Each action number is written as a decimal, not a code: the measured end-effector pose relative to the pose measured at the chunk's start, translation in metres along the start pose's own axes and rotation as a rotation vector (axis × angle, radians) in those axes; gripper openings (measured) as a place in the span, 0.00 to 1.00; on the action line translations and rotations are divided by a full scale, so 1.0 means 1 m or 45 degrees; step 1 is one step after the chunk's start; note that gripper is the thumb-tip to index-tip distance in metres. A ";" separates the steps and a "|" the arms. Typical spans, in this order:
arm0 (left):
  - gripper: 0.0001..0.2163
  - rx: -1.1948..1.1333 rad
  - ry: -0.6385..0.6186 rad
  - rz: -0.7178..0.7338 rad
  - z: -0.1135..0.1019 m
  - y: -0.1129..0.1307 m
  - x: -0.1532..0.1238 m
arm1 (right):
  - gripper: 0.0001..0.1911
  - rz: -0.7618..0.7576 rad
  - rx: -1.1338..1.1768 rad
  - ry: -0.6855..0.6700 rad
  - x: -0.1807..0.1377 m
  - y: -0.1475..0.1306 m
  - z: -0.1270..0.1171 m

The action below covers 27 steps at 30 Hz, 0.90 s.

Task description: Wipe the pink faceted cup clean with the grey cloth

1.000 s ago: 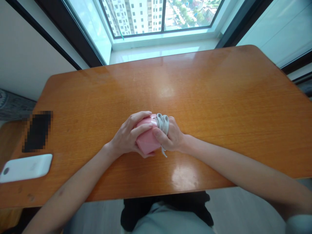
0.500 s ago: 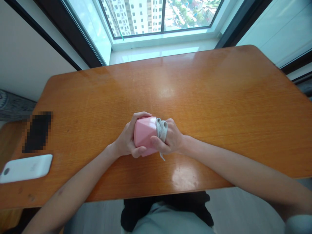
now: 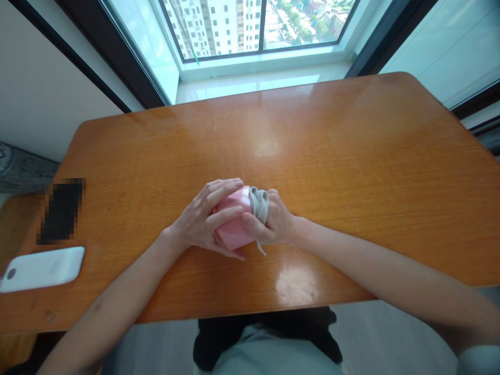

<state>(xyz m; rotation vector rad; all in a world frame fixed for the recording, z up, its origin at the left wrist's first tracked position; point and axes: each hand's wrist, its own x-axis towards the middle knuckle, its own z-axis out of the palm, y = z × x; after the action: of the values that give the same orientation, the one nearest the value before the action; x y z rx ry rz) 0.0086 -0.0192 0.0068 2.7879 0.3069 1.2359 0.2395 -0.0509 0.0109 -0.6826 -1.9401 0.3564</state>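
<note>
The pink faceted object [image 3: 234, 229] sits near the middle of the worktop [image 3: 351, 156], slightly toward the near edge, gripped between both hands. The left hand [image 3: 199, 221] wraps it from the left, fingers [image 3: 224, 190] spread over its top and near face. The right hand [image 3: 275, 224] is closed on its right side, clutching a grey cloth [image 3: 260, 200] pressed against the object. Bare wood lies open to the far side and right. Far left near the edge lie a white phone [image 3: 42, 268] and a blurred dark item [image 3: 60, 211], well apart from the hands.
</note>
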 end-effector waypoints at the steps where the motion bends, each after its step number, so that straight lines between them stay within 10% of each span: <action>1: 0.49 0.040 -0.012 0.018 -0.001 -0.001 0.000 | 0.26 0.004 0.003 -0.004 0.000 0.001 0.000; 27: 0.45 0.000 0.059 0.019 0.008 -0.002 -0.001 | 0.09 -0.123 0.097 -0.066 -0.002 0.006 -0.004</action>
<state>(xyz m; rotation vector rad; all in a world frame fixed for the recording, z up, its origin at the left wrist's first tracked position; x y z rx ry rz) 0.0137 -0.0177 0.0005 2.7698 0.2891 1.3052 0.2452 -0.0473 0.0081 -0.5326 -1.9901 0.3892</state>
